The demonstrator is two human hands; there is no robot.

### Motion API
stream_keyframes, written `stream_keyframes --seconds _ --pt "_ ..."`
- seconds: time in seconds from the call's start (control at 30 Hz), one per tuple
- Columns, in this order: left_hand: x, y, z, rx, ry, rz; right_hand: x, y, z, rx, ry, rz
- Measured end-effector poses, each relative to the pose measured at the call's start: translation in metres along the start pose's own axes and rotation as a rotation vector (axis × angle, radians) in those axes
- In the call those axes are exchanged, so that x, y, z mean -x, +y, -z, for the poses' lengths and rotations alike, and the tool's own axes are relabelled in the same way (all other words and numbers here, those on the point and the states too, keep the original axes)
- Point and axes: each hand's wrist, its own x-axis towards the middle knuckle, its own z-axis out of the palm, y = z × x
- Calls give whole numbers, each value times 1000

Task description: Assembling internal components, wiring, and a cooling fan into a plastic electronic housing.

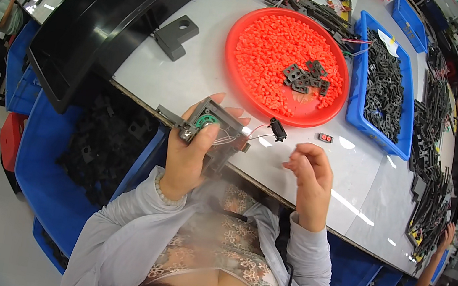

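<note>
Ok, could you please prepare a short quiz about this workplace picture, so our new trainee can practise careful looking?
1. Choose one: the dark housing with the green round part is held in
a) the left hand
b) the right hand
c) neither hand

2. True or false: in the picture, the blue basket of dark parts stands to the right of the round red tray.

3. How many red spots show on the small dark block lying on the table, near the tray?

Key: 1. a; 2. true; 3. two.
</note>
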Motion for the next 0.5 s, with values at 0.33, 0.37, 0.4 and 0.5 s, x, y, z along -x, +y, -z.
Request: stream_keyframes --seconds 0.33,0.37,0.4,0.5 --pt "5 1 -6 -132 -38 -7 -32 -4 -4 72 -251 -239" --pt "5 0 -5 -135 -33 -9 -31 -5 -7 70 -255 -240" --pt "4 -1 -3 -135 -40 -27 -28 -5 -9 -2 -260 -253" --pt "4 0 -4 -134 -24 -60 -12 -8 -14 -116 -271 -334"
